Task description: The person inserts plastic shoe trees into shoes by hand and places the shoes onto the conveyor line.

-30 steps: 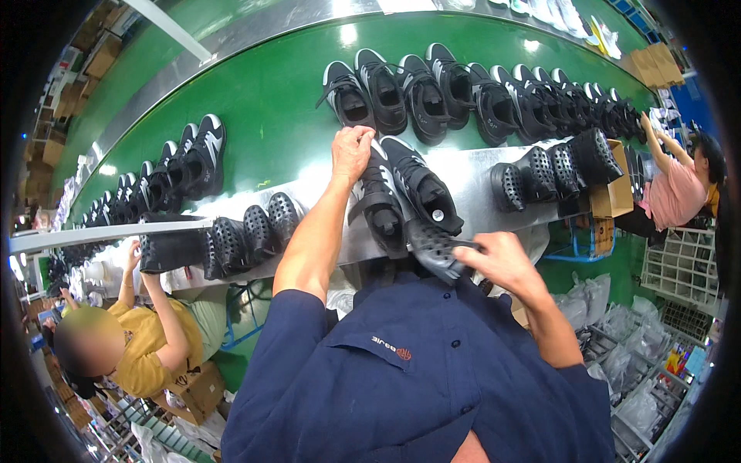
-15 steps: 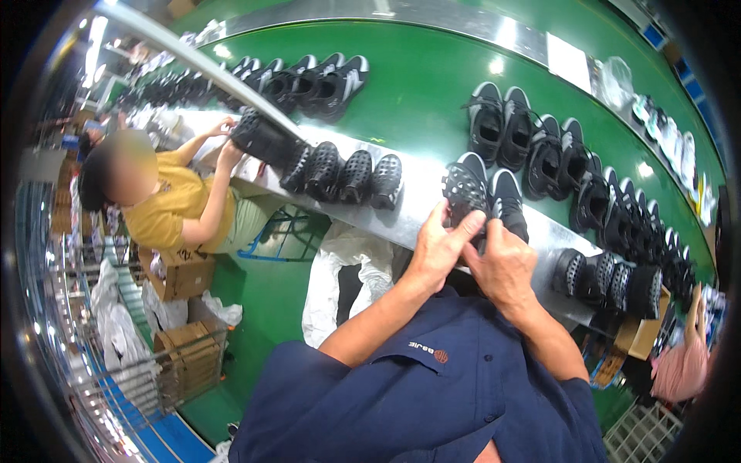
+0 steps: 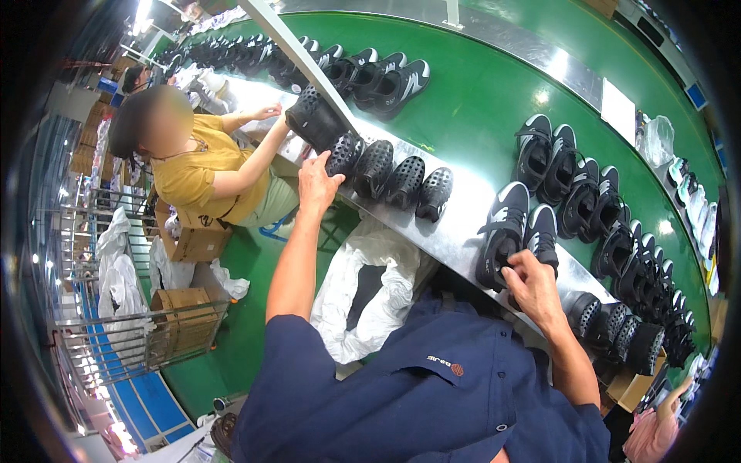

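My left hand [image 3: 318, 185] reaches out to the left, thumb spread from the fingers, beside the end of a black perforated plastic shoe insert [image 3: 345, 153]. It looks open; whether it touches the insert is hard to tell. My right hand [image 3: 534, 289] is curled at the heel of a black sneaker with grey trim [image 3: 505, 220], thumb and fingers closed on the shoe near its opening. Its mate [image 3: 543, 231] stands close on the right, partly hidden by that hand. Several more inserts [image 3: 404, 182] stand in a row between my hands.
A metal ledge [image 3: 467, 243] borders the green surface [image 3: 471, 100], where rows of sneakers [image 3: 587, 197] stand. More inserts [image 3: 627, 333] are at the right. A slanted metal post [image 3: 297, 54] rises beside a co-worker in yellow [image 3: 197, 166]. A white plastic-lined container [image 3: 324, 305] sits below the ledge.
My left hand has left the sneaker and swung left to the row of inserts. The perforated insert at the sneaker no longer shows there. My right hand stays at the shoes; the view has shifted.
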A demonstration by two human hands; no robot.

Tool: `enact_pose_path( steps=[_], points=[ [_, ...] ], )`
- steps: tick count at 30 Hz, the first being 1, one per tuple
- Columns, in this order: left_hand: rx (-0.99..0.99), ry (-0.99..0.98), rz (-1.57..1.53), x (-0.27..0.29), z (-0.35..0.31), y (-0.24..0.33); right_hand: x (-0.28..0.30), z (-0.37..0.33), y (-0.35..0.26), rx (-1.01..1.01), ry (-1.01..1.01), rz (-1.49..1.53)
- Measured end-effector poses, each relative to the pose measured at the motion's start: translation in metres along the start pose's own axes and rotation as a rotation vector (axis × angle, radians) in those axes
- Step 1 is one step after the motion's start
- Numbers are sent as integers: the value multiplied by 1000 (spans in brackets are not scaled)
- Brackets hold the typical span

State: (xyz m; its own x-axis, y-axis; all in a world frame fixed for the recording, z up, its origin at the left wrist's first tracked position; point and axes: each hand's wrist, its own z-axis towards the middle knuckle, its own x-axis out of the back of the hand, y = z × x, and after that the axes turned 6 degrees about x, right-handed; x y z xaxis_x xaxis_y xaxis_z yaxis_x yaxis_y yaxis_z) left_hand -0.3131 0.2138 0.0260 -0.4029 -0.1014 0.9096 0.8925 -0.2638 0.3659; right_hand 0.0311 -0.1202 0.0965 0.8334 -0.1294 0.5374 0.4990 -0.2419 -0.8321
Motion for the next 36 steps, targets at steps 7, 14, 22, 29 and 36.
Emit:
enact_pose_path(
  steps=[7,14,22,29,36],
  points=[
    [-227,-71,40,-16,36,82,0,-42,35,-131,191,20],
    [-414,-353,-536,-32,-89,202,23,-138,76,-408,890,115],
    [-780,-462,-256,-83,-171,265,21,-172,102,-530,788,11],
    [-796,-675,-162,-91,-173,256,-19,-50,129,-443,293,-131],
    [-1022,-577,-245,-119,-199,326,-36,-68,127,-463,473,-21]
  ],
)
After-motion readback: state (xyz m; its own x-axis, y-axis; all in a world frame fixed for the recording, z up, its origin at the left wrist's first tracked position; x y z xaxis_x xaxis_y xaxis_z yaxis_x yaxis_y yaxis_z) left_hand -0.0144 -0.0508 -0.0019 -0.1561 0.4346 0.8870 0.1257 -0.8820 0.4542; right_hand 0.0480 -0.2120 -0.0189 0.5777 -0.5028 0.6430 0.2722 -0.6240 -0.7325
